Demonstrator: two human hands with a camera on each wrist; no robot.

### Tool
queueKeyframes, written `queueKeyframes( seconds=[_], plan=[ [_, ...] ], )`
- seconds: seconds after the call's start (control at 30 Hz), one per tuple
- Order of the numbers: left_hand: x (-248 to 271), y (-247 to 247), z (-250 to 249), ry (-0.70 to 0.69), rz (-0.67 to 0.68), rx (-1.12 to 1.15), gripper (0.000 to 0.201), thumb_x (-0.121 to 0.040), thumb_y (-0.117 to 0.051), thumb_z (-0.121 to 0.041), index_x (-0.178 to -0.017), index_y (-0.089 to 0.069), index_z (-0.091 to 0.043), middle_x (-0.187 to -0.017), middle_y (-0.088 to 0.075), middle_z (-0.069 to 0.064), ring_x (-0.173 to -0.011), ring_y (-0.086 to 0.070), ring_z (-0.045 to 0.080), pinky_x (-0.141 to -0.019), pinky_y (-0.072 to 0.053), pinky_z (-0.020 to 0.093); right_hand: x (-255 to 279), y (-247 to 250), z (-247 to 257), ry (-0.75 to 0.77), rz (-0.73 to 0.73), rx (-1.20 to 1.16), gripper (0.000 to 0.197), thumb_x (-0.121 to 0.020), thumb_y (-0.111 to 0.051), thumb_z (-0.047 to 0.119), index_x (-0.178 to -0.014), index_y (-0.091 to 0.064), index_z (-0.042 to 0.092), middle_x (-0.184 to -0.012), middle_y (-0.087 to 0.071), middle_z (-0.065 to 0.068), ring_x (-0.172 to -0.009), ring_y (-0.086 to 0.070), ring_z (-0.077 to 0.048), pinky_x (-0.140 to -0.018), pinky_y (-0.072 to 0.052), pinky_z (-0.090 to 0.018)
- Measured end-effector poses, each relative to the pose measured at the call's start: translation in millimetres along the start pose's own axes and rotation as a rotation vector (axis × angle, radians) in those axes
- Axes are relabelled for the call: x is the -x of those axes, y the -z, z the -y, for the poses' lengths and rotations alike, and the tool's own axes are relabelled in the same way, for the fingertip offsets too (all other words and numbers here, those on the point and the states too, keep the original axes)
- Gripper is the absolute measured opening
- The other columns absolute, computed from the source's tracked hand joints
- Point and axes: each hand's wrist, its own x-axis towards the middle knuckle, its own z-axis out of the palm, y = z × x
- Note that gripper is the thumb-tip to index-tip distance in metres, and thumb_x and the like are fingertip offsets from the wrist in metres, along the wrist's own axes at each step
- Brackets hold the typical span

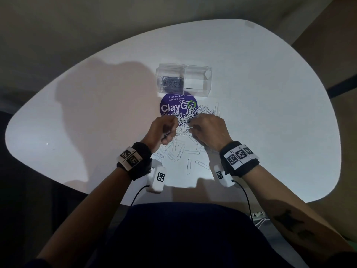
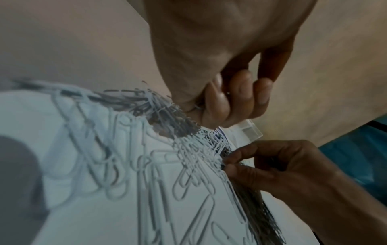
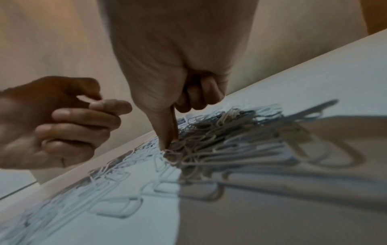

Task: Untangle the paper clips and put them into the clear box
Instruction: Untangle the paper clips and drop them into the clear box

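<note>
A tangled heap of silver paper clips point(image 1: 190, 114) lies partly on a purple round sticker point(image 1: 172, 106). Behind it stands the clear box point(image 1: 197, 87), two compartments wide, with clips point(image 1: 172, 83) in its left one. My left hand point(image 1: 174, 122) is at the heap's left edge, fingers curled, and pinches a clip point(image 2: 198, 106) between thumb and forefinger. My right hand point(image 1: 190, 126) faces it; its thumb and forefinger pinch a clip at the heap's near edge point(image 3: 167, 146). Loose single clips point(image 1: 178, 151) lie between my wrists.
The white rounded table point(image 1: 270, 117) carries only the box, the sticker and the clips. A corner of the clear box point(image 2: 249, 131) shows past my left fingers. Wrist cameras with cables point(image 1: 157, 177) hang near the table's front edge.
</note>
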Motion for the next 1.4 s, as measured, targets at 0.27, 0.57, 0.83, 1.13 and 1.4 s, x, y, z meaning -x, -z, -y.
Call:
queueKeyframes(
  seconds=[0.27,0.57,0.83,1.13,1.4],
  plan=[
    [-16,-7,8,-0.052,-0.159,-0.469,0.033,-0.098,-0.048,-0.030,-0.073,-0.062,-0.013,-0.053,-0.048,-0.011,-0.048,-0.042,0.006,-0.051,-0.032,0.027,-6,-3,1,0.045,0.035,0.087,0.015,-0.092,-0.053,0.020,-0.096,-0.067,0.015,-0.095,-0.067,-0.003,-0.087,-0.063,-0.028,-0.064,-0.044,-0.032],
    [-21,-21,19,-0.273,-0.259,-1.160,0.010,-0.089,-0.063,-0.030,-0.095,-0.070,-0.024,-0.071,-0.067,0.000,-0.073,-0.062,0.023,-0.063,-0.038,0.027,2,19,-12,-0.291,-0.077,-0.594,0.009,-0.090,-0.060,0.010,-0.082,-0.058,0.013,-0.077,-0.063,0.014,-0.071,-0.056,0.008,-0.066,-0.039,-0.008],
    [-25,-33,8,-0.244,-0.196,-1.355,0.012,-0.087,-0.062,-0.021,-0.090,-0.068,-0.011,-0.080,-0.070,0.008,-0.071,-0.062,0.027,-0.062,-0.042,0.030,5,32,-20,-0.497,-0.036,-0.976,0.025,-0.092,-0.052,0.002,-0.077,-0.070,0.012,-0.079,-0.071,-0.003,-0.063,-0.060,-0.012,-0.058,-0.045,-0.022],
    [-19,-19,6,-0.199,-0.061,-1.029,0.024,-0.088,-0.053,-0.022,-0.072,-0.052,-0.004,-0.061,-0.050,0.005,-0.055,-0.044,0.020,-0.053,-0.034,0.030,14,36,-24,-0.564,-0.089,-0.966,0.038,-0.091,-0.056,0.023,-0.057,-0.043,0.015,-0.046,-0.040,0.011,-0.044,-0.037,-0.010,-0.051,-0.036,-0.024],
    [-9,-6,-5,0.068,0.094,0.002,0.011,-0.076,-0.041,-0.012,-0.066,-0.040,-0.006,-0.059,-0.046,0.009,-0.041,-0.021,0.013,-0.045,-0.010,0.021,10,15,-14,-0.265,-0.021,-0.389,0.014,-0.084,-0.072,0.031,-0.073,-0.071,0.022,-0.077,-0.074,0.008,-0.074,-0.066,-0.010,-0.068,-0.050,-0.028]
  ],
)
